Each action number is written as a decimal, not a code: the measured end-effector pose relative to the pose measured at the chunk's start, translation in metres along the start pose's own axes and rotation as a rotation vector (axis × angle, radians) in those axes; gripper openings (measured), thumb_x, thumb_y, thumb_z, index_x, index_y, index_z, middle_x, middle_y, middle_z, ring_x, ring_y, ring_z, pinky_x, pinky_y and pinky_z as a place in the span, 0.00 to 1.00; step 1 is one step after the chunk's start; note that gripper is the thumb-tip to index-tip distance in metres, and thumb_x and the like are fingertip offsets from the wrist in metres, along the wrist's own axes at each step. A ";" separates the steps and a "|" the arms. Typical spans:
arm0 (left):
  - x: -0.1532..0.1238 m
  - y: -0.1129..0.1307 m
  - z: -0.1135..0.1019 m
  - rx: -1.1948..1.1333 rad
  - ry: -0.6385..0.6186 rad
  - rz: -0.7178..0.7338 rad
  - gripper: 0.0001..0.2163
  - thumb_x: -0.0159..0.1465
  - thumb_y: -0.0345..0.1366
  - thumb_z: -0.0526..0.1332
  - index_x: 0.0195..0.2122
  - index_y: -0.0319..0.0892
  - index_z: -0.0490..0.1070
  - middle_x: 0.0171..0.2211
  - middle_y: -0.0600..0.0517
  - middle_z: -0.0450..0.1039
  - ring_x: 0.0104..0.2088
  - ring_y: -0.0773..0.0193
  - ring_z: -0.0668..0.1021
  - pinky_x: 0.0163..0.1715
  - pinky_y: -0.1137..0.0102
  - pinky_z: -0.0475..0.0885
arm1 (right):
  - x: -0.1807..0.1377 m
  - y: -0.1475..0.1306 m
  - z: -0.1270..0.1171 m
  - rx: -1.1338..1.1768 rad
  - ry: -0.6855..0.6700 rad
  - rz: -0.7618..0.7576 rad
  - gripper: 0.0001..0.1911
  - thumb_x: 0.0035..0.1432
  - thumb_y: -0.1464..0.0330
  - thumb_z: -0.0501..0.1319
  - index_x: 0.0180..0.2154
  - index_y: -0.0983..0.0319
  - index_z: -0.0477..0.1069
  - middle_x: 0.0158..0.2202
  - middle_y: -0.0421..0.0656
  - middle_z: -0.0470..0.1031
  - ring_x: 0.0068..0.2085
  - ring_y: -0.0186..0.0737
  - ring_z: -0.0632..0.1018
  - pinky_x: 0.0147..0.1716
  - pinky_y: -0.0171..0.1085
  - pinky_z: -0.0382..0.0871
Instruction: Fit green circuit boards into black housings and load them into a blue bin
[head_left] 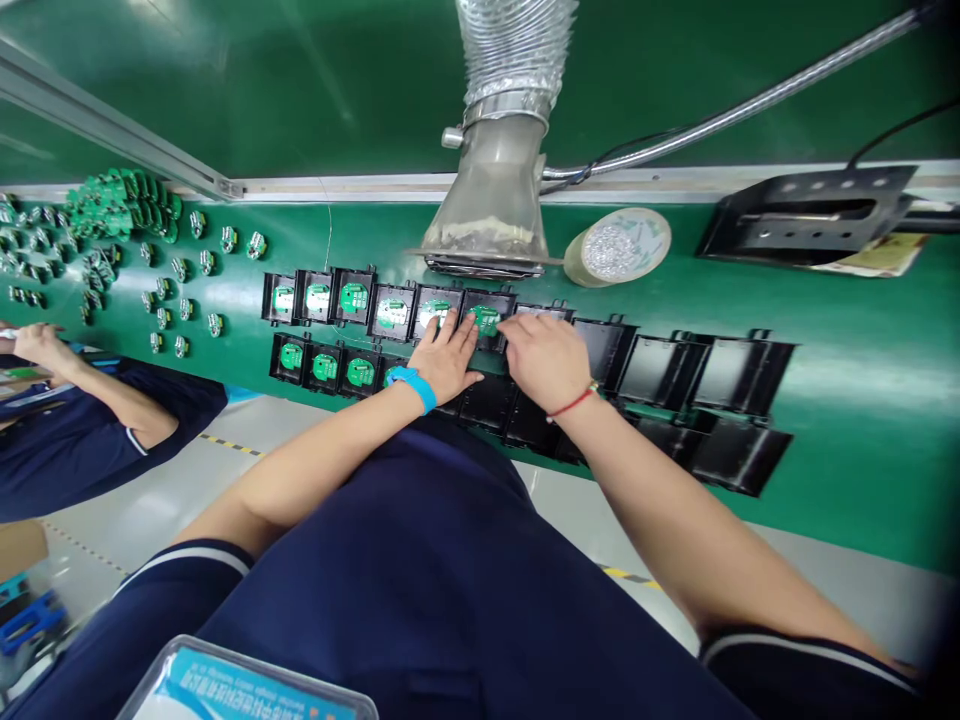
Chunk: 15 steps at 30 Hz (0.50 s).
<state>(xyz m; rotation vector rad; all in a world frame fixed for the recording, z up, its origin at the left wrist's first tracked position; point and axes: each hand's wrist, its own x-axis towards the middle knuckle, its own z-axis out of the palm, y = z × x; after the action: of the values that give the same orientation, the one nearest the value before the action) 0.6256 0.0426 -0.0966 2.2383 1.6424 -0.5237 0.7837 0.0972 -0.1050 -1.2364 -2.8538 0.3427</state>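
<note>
Two rows of black plastic housings run along the green bench, several with a round green circuit board inside. My left hand [448, 362], with a blue wristband, lies spread over the housings, its fingertips by a circuit board [486, 319] in the far row. At that board's right edge is my right hand [550, 352], with a red cord at the wrist. Its fingers are bent and drawn together over the housing; what they hold, if anything, is hidden. Left of my hands, a circuit board [354, 297] sits in its housing. Farther right, a housing [651, 368] has no board showing.
A fume hood [491, 195] on a foil duct hangs just beyond the housings. Behind my right hand are a solder wire roll [619, 248] and a black metal stand [806, 215]. Stacked green boards [124, 203] and small parts lie left, near another person's hand [46, 345].
</note>
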 end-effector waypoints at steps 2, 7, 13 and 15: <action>0.000 0.000 0.000 -0.004 -0.006 -0.002 0.33 0.65 0.50 0.50 0.65 0.31 0.50 0.67 0.43 0.44 0.65 0.42 0.48 0.62 0.49 0.46 | -0.010 -0.006 0.001 -0.015 -0.051 -0.050 0.21 0.63 0.73 0.45 0.51 0.68 0.69 0.51 0.51 0.71 0.43 0.46 0.69 0.39 0.41 0.57; 0.001 0.000 -0.002 -0.003 -0.025 -0.006 0.33 0.65 0.50 0.50 0.65 0.32 0.51 0.67 0.43 0.44 0.65 0.42 0.48 0.62 0.49 0.46 | -0.013 -0.015 0.006 -0.053 -0.172 -0.042 0.23 0.62 0.74 0.44 0.57 0.70 0.63 0.60 0.51 0.63 0.44 0.47 0.71 0.39 0.42 0.59; 0.001 -0.001 -0.003 -0.003 -0.019 0.001 0.33 0.65 0.50 0.51 0.65 0.32 0.51 0.67 0.43 0.44 0.65 0.43 0.50 0.62 0.50 0.46 | -0.009 -0.015 0.007 -0.083 -0.211 -0.020 0.24 0.63 0.73 0.43 0.58 0.70 0.62 0.61 0.54 0.61 0.43 0.46 0.73 0.39 0.43 0.60; 0.001 -0.001 -0.003 -0.007 -0.021 -0.001 0.33 0.64 0.50 0.51 0.65 0.33 0.51 0.67 0.43 0.45 0.65 0.43 0.50 0.62 0.49 0.47 | -0.009 -0.016 0.005 -0.085 -0.219 -0.019 0.24 0.63 0.73 0.43 0.57 0.70 0.63 0.60 0.54 0.62 0.42 0.46 0.74 0.39 0.43 0.60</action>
<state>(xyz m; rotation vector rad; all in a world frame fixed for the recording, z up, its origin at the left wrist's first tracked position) 0.6251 0.0447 -0.0946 2.2195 1.6332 -0.5395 0.7776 0.0793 -0.1061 -1.2575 -3.0927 0.3821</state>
